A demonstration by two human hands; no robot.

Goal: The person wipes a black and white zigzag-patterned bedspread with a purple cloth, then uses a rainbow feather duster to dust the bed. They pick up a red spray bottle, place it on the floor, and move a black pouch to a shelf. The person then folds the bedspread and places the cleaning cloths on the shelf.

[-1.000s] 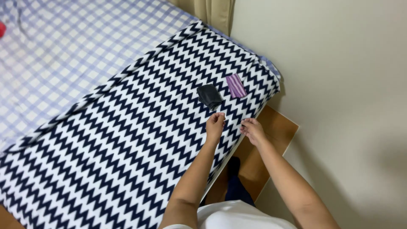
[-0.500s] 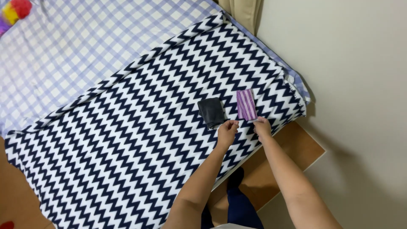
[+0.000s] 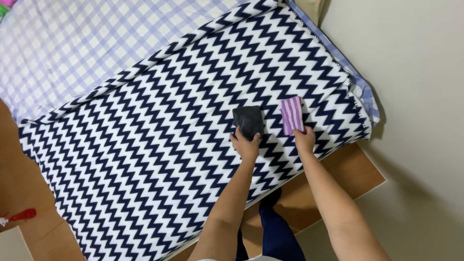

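Head view: a navy-and-white zigzag blanket lies spread flat over a bed, and everything else is placed here against that blanket. On its near right part, close to the edge where the person stands, sit two small folded cloths side by side with a strip of blanket showing between them: a dark grey folded cloth and, to its right, a purple striped folded cloth.

The left hand rests at the near edge of the dark grey cloth, fingers curled onto its lower border; its grip touches the cloth, but whether it pinches the fabric or only presses on it cannot be told. The right hand lies at the near end of the purple striped cloth, fingertips on its lower edge; here too the grip cannot be made out as clenched or released. Both forearms reach in from the near edge of the blanket.

Beyond the blanket's far edge shows a pale blue checked sheet. Past its right end runs a plain beige wall. Off its near left corner, a small red object lies on the wooden floor.
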